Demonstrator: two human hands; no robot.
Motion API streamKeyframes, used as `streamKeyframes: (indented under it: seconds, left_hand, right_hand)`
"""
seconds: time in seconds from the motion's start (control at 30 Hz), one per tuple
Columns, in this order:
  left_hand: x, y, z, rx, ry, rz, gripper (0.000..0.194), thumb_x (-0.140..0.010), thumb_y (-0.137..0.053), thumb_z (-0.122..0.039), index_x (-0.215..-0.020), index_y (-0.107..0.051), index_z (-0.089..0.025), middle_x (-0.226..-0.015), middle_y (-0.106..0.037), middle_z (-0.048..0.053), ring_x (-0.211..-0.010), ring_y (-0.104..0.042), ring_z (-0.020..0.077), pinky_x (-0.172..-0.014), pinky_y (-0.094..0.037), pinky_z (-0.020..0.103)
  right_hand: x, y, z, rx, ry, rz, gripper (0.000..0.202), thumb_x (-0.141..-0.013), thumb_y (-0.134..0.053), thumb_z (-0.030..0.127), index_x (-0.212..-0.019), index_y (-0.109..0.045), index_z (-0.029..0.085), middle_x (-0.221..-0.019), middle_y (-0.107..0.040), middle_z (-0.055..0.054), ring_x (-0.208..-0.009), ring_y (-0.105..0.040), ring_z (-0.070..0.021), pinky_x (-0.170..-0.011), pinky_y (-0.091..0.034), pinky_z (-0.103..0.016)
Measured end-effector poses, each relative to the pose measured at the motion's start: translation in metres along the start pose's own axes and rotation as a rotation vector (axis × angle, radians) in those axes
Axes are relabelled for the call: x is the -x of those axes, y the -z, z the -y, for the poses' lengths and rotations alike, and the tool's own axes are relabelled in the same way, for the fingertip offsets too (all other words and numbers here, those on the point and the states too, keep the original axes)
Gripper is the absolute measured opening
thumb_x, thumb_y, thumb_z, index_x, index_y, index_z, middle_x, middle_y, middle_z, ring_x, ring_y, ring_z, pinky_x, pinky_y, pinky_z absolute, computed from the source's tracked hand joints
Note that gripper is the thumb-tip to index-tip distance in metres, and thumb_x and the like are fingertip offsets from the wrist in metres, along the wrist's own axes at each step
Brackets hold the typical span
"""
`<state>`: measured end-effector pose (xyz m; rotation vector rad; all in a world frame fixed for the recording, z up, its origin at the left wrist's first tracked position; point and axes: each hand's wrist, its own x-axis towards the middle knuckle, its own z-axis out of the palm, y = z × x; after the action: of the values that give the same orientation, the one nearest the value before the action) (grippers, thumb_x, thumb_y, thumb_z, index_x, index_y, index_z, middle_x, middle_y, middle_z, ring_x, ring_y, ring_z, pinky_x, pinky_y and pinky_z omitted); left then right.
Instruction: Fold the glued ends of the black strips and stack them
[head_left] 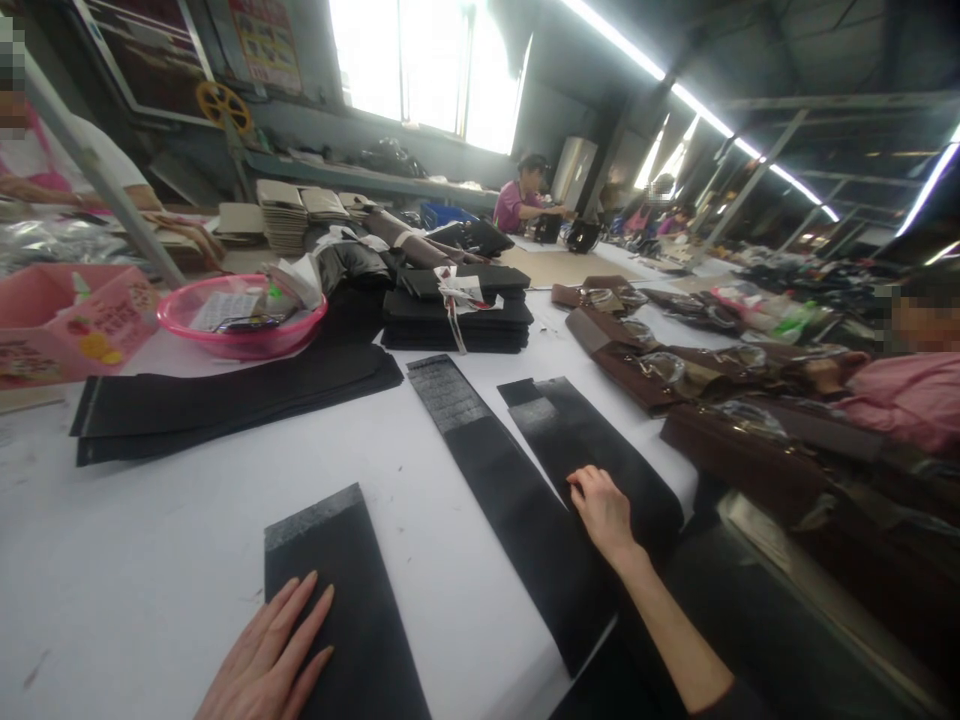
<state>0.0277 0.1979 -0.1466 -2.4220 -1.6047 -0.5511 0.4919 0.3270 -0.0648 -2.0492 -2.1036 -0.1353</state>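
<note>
My left hand (274, 655) lies flat with its fingers spread on a black strip (356, 590) at the lower middle; the strip's far end has a shiny grey band. My right hand (604, 508) has curled fingers, thumb and fingertips close together, over the inner edge of another black piece (592, 430) at the right. Whether a thin edge is pinched there is too small to tell. Between the hands a long black strip (502, 490) lies slanted, its far end glossy and wrinkled.
Stacked black pieces (232, 400) lie at the left, behind them a pink basin (244, 345) and pink box (75, 320). A tied black bundle (457, 310) stands at the back. Brown bags (742, 450) line the right, beside a person in pink (907, 395).
</note>
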Motion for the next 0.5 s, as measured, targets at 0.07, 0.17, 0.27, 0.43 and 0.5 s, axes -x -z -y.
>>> streamKeyframes:
  seconds: [0.07, 0.17, 0.27, 0.43, 0.5]
  left_hand:
    - [0.001, 0.000, 0.000, -0.002, -0.001, 0.000, 0.060, -0.092, -0.039, -0.051, -0.147, -0.027, -0.030, -0.149, -0.037, 0.006, -0.129, -0.044, 0.0298, -0.102, -0.044, 0.045]
    - [0.001, 0.001, -0.001, 0.019, 0.014, 0.004, 0.059, -0.092, -0.040, -0.051, -0.146, -0.030, -0.030, -0.149, -0.036, 0.005, -0.130, -0.043, 0.0288, -0.104, -0.042, 0.043]
    - [0.001, 0.001, -0.002, 0.039, 0.029, -0.008, 0.057, -0.092, -0.040, -0.050, -0.145, -0.032, -0.031, -0.149, -0.037, 0.003, -0.130, -0.043, 0.0282, -0.105, -0.041, 0.042]
    - [0.002, -0.001, -0.001, 0.023, 0.002, -0.021, 0.059, -0.092, -0.040, -0.049, -0.147, -0.029, -0.030, -0.149, -0.037, 0.005, -0.130, -0.044, 0.0288, -0.105, -0.040, 0.043]
    - [0.003, -0.002, 0.000, 0.010, -0.007, -0.019, 0.060, -0.092, -0.040, -0.049, -0.147, -0.027, -0.029, -0.149, -0.037, 0.005, -0.130, -0.043, 0.0292, -0.105, -0.040, 0.043]
  right_hand:
    - [-0.003, -0.003, -0.002, 0.001, -0.020, 0.003, 0.013, -0.089, -0.051, 0.017, -0.087, -0.062, 0.023, -0.092, -0.062, -0.002, -0.089, -0.055, -0.0203, -0.071, -0.043, -0.030]
    - [-0.009, -0.003, -0.011, -0.014, -0.057, 0.017, 0.009, -0.088, -0.054, 0.022, -0.085, -0.062, 0.025, -0.091, -0.062, 0.000, -0.085, -0.057, -0.0179, -0.067, -0.043, -0.028]
    - [-0.017, -0.003, -0.023, -0.008, -0.127, -0.001, 0.014, -0.087, -0.058, 0.030, -0.099, -0.061, 0.025, -0.102, -0.062, -0.003, -0.091, -0.058, -0.0203, -0.069, -0.044, -0.029]
    - [-0.031, -0.008, -0.043, 0.006, -0.258, 0.004, 0.040, -0.081, -0.065, 0.045, -0.111, -0.061, 0.019, -0.107, -0.060, -0.013, -0.100, -0.055, -0.0314, -0.075, -0.042, -0.037]
    - [-0.039, -0.011, -0.051, -0.023, -0.299, 0.032, 0.039, -0.078, -0.067, 0.048, -0.104, -0.063, 0.019, -0.101, -0.063, -0.012, -0.096, -0.058, -0.0306, -0.071, -0.042, -0.036]
